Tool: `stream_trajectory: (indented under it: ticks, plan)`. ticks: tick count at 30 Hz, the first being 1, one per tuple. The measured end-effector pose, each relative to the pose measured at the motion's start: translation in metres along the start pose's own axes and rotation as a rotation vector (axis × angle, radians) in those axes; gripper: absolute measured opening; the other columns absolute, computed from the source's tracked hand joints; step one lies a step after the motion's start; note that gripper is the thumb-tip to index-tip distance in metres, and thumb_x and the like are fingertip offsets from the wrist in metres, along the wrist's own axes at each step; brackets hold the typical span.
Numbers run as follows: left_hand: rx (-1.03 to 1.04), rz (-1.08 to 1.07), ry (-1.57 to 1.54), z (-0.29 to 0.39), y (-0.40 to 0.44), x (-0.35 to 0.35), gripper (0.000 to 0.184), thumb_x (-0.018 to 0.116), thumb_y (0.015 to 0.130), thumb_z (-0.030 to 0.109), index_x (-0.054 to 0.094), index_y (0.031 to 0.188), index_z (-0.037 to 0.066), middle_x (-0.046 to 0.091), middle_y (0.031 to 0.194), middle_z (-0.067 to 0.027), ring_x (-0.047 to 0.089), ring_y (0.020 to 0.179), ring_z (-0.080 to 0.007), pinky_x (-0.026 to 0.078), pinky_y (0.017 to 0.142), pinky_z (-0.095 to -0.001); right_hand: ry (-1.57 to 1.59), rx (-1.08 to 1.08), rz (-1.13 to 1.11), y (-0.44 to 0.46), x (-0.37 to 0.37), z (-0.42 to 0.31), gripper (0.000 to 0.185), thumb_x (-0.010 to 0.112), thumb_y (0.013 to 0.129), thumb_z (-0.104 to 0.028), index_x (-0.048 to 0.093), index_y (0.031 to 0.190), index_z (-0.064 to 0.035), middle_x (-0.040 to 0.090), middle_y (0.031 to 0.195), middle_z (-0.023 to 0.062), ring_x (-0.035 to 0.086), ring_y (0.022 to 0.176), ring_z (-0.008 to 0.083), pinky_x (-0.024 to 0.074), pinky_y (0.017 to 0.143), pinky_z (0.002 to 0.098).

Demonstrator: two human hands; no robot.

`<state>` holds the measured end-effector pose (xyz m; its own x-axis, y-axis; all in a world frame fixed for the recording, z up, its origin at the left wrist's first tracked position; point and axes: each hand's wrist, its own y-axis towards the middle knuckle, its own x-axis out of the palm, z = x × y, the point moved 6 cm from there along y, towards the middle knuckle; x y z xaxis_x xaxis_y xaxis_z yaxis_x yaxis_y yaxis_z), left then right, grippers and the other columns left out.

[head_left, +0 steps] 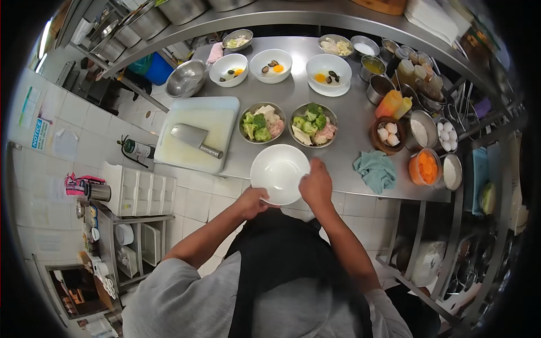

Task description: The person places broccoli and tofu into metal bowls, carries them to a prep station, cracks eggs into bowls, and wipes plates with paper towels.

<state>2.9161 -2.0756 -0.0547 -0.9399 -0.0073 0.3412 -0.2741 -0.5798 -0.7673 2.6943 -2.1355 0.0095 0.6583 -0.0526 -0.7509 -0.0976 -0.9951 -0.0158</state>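
Note:
Both hands grip a white bowl (277, 169) in front of my apron, at the front edge of the steel table. My left hand (252, 203) is closed on its lower left rim, and my right hand (316, 183) holds its right rim. Nothing shows inside the bowl. Just beyond it stand two metal bowls: a left bowl of broccoli and pale pink meat (262, 124) and a similar right bowl of broccoli and meat (313, 126). A cleaver (194, 139) lies on the white cutting board (169, 152) to the left.
Farther back are three white bowls with egg yolk and dark pieces, including the middle bowl (271, 66), and an unfilled metal bowl (186, 79). At right are a green cloth (376, 170), sauce bottles (389, 105), carrots (425, 167) and eggs (447, 136). A steel shelf (270, 19) hangs overhead.

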Motion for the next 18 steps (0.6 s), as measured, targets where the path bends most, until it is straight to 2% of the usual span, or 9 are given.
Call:
stream_trajectory:
  ticks: [2, 5, 7, 8, 11, 13, 15, 17, 18]
  plan:
    - [-0.001, 0.011, -0.052, 0.006, -0.001, -0.016, 0.055, 0.057, 0.080, 0.007, 0.047, 0.131, -0.009, 0.070, 0.115, -0.0191, 0.075, 0.097, -0.0317, 0.043, 0.054, -0.0226, -0.042, -0.040, -0.037, 0.015, 0.011, -0.023, 0.038, 0.061, 0.078, -0.001, 0.051, 0.114, 0.0001, 0.063, 0.103, 0.0253, 0.066, 0.091, 0.0439, 0.0544, 0.078, 0.0522]
    - [0.070, -0.015, -0.022, 0.007, 0.009, -0.044, 0.051, 0.055, 0.098, 0.028, 0.047, 0.138, -0.003, 0.071, 0.117, -0.0173, 0.076, 0.095, -0.0285, 0.043, 0.053, -0.0229, -0.104, -0.062, -0.064, 0.035, 0.025, -0.050, 0.040, 0.062, 0.078, -0.002, 0.049, 0.115, 0.0008, 0.066, 0.095, 0.0251, 0.069, 0.083, 0.0436, 0.0551, 0.075, 0.0526]
    - [0.051, 0.042, -0.054, 0.025, -0.005, -0.040, 0.060, 0.044, 0.103, 0.049, 0.046, 0.142, 0.004, 0.072, 0.119, -0.0158, 0.076, 0.091, -0.0260, 0.042, 0.051, -0.0226, -0.138, -0.020, -0.106, 0.045, 0.027, -0.055, 0.041, 0.062, 0.078, -0.002, 0.047, 0.117, 0.0016, 0.068, 0.089, 0.0249, 0.069, 0.079, 0.0433, 0.0551, 0.074, 0.0531]
    - [0.039, 0.065, -0.068, 0.034, -0.009, -0.038, 0.066, 0.038, 0.105, 0.060, 0.046, 0.144, 0.007, 0.072, 0.119, -0.0150, 0.076, 0.089, -0.0247, 0.042, 0.051, -0.0225, -0.125, -0.099, -0.028, 0.048, 0.027, -0.056, 0.043, 0.062, 0.080, -0.004, 0.044, 0.119, 0.0001, 0.068, 0.082, 0.0231, 0.068, 0.075, 0.0446, 0.0546, 0.073, 0.0544]
    - [0.003, 0.018, -0.073, 0.045, -0.006, -0.047, 0.085, 0.021, 0.098, 0.080, 0.042, 0.150, 0.016, 0.073, 0.118, -0.0121, 0.076, 0.083, -0.0215, 0.042, 0.049, -0.0218, -0.105, 0.033, -0.009, 0.044, -0.019, -0.071, 0.038, 0.062, 0.083, -0.005, 0.046, 0.117, -0.0018, 0.068, 0.088, 0.0239, 0.067, 0.079, 0.0462, 0.0535, 0.073, 0.0554]
    - [-0.003, 0.083, -0.063, 0.051, 0.003, -0.059, 0.072, 0.034, 0.102, 0.066, 0.035, 0.152, 0.014, 0.072, 0.117, -0.0138, 0.076, 0.079, -0.0225, 0.043, 0.046, -0.0220, -0.002, -0.058, 0.188, 0.030, -0.055, -0.059, 0.031, 0.062, 0.085, -0.004, 0.048, 0.112, -0.0034, 0.066, 0.088, 0.0241, 0.066, 0.082, 0.0476, 0.0519, 0.073, 0.0548]
    - [0.014, 0.161, 0.010, 0.056, 0.012, -0.072, 0.064, 0.045, 0.104, 0.050, 0.030, 0.153, 0.012, 0.071, 0.115, -0.0154, 0.075, 0.074, -0.0240, 0.044, 0.044, -0.0227, 0.001, 0.083, 0.246, 0.012, -0.091, -0.047, 0.024, 0.062, 0.084, 0.000, 0.048, 0.103, -0.0026, 0.062, 0.086, 0.0222, 0.066, 0.081, 0.0415, 0.0514, 0.073, 0.0448]
    - [0.068, 0.244, 0.146, 0.063, 0.025, -0.088, 0.062, 0.055, 0.102, 0.030, 0.026, 0.153, 0.009, 0.070, 0.113, -0.0171, 0.075, 0.070, -0.0261, 0.045, 0.042, -0.0239, -0.039, 0.255, 0.233, -0.006, -0.107, -0.017, 0.023, 0.062, 0.083, 0.000, 0.047, 0.101, -0.0023, 0.057, 0.083, 0.0190, 0.061, 0.073, 0.0353, 0.0493, 0.070, 0.0408]
    - [0.086, 0.210, 0.091, 0.066, 0.035, -0.097, 0.066, 0.057, 0.093, 0.010, 0.024, 0.150, 0.007, 0.068, 0.111, -0.0192, 0.074, 0.064, -0.0275, 0.046, 0.039, -0.0252, -0.044, 0.322, 0.221, -0.016, -0.108, 0.004, 0.026, 0.062, 0.083, -0.002, 0.048, 0.104, -0.0055, 0.061, 0.084, 0.0218, 0.062, 0.073, 0.0458, 0.0477, 0.068, 0.0496]
